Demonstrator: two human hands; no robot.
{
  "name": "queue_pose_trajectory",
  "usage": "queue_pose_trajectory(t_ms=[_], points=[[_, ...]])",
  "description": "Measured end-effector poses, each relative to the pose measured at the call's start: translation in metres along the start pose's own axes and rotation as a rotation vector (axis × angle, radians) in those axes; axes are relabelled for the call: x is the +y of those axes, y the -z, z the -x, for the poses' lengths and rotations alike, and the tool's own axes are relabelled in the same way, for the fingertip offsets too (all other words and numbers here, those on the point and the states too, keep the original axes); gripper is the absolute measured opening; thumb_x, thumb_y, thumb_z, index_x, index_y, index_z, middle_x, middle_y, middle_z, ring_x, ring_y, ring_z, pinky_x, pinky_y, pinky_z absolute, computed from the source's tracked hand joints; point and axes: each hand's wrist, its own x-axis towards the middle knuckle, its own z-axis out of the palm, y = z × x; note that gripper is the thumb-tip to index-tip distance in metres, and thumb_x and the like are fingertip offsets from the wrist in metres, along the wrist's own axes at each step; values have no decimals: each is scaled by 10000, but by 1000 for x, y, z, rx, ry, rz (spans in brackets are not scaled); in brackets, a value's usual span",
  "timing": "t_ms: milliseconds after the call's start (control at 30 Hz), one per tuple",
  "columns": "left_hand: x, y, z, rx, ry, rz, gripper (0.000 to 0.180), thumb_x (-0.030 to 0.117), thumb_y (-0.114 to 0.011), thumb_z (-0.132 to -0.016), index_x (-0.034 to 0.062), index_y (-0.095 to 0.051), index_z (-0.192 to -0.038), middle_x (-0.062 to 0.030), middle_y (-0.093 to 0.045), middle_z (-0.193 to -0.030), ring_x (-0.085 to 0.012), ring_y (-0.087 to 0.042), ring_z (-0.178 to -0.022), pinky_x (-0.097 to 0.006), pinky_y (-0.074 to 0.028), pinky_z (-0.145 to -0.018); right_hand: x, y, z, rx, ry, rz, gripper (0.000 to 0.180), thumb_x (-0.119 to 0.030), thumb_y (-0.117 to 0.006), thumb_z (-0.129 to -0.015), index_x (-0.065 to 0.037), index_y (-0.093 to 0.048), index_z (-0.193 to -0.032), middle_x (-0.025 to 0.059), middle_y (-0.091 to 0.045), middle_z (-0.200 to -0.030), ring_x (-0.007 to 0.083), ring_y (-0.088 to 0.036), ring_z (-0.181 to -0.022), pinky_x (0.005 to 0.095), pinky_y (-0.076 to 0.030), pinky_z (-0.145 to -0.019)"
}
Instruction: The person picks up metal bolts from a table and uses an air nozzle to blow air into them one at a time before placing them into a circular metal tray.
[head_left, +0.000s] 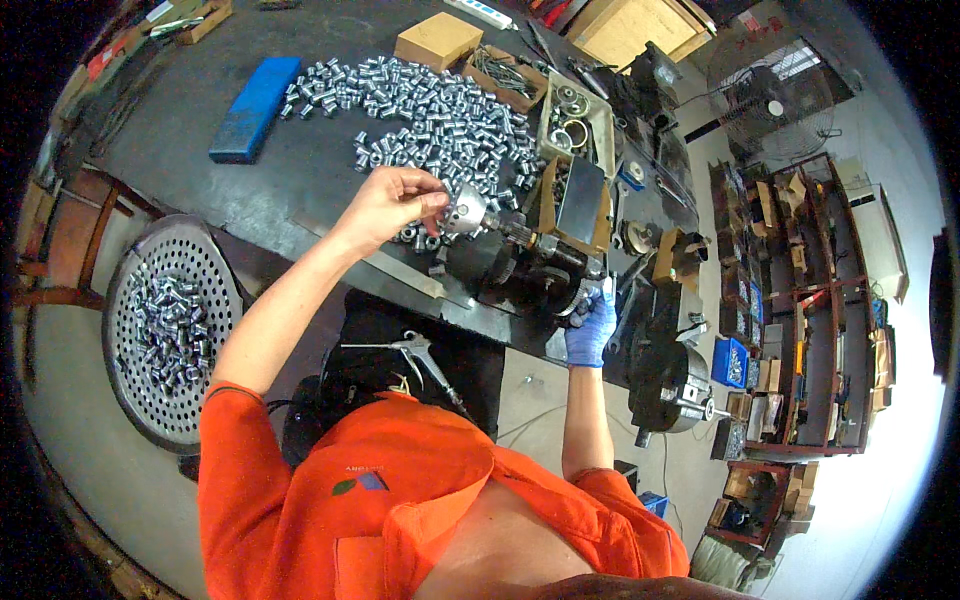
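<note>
My bare left hand (400,205) is at the front of a silver drill chuck (465,212), thumb and fingers pinched together at its mouth. What lies between those fingertips is too small to make out. The chuck sits on the left end of a dark bench machine (535,270) with a shaft and toothed wheels. On my right hand (592,330) is a blue glove; its fingers close round a wheel (580,300) at the machine's right end. Beyond the chuck, many short shiny metal sleeves (430,115) lie heaped on the dark bench (190,140).
A round perforated metal tray (120,330) with more sleeves stands at the left. An air blow gun (415,350) hangs below the bench edge. Behind the heap are a blue box (255,110) and a cardboard box (438,42). Shelving (800,310) and a fan (775,105) stand right.
</note>
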Motion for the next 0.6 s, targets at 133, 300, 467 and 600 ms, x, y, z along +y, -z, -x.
queue_pose_trajectory(t_ms=[133,300,467,600], points=[[-1,-3,1,-21,-42,-182,285,234,-539,-884,-33,-600,-806,-40,-586,-634,-95,-564,-556,-241,-445,-522,-1,4,-1,-52,-22,-31,202,-319,-571,-853,-129,-551,-786,-46,-486,-588,46,-440,-460,185,-340,-379],[-4,-14,2,45,56,-159,399,314,-487,-908,-12,-554,-689,-24,-523,-531,-81,-498,-440,-242,-411,-440,10,12,-18,-48,50,-18,189,-281,-549,-860,-97,-588,-878,6,-591,-760,118,-574,-651,249,-485,-604],[-2,-20,4,124,51,-195,426,336,-470,-912,-4,-533,-664,-10,-480,-489,-82,-463,-394,-243,-362,-377,22,16,-70,-102,-7,-48,290,-315,-524,-869,-62,-595,-990,65,-625,-917,209,-605,-812,333,-496,-731],[-4,-19,3,128,66,-271,388,317,-458,-918,14,-546,-691,10,-480,-528,-62,-443,-410,-222,-348,-379,10,-5,-54,-13,24,33,312,-333,-510,-878,-63,-593,-1011,60,-628,-926,200,-596,-838,336,-491,-749]])
